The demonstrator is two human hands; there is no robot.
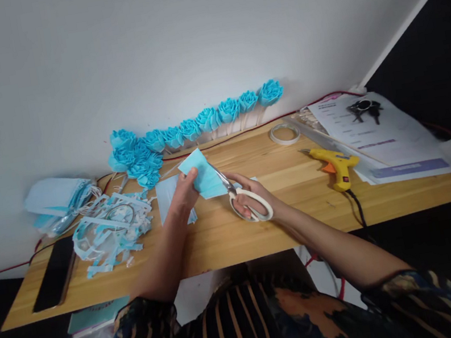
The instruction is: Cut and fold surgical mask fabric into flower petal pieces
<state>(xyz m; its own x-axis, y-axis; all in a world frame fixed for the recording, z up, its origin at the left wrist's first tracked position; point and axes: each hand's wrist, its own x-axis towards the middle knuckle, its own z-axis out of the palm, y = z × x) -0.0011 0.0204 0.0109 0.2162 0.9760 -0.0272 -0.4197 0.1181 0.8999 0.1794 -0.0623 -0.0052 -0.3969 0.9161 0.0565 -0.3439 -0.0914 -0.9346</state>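
The blue sheet (pixel 206 179) is held up just above the wooden table (pixel 300 202), near the table's middle. Your left hand (pixel 184 193) is closed on the sheet's left edge, with the thumb on top and the fingers behind. Your right hand (pixel 256 195) is closed through the white loops of the scissors (pixel 238 194), and the blades meet the sheet's right edge. How far the blades are parted cannot be read. The sheet shows as one piece, so judge this cut to be at or near its beginning. Just below the sheet, a paler blue piece (pixel 166 199) lies flat on the table. Left of the sheet, a heap of white and blue offcuts (pixel 111 234) indicates that several pieces are already trimmed. Farther left, a stack of pale blue material (pixel 55 200) looks uncut. Behind the sheet, against the wall, a row of blue rosettes (pixel 200 121) appears finished. Right of the sheet and well apart from it lie a tape roll (pixel 284 133), a yellow glue gun (pixel 335 163) and papers (pixel 380 137).
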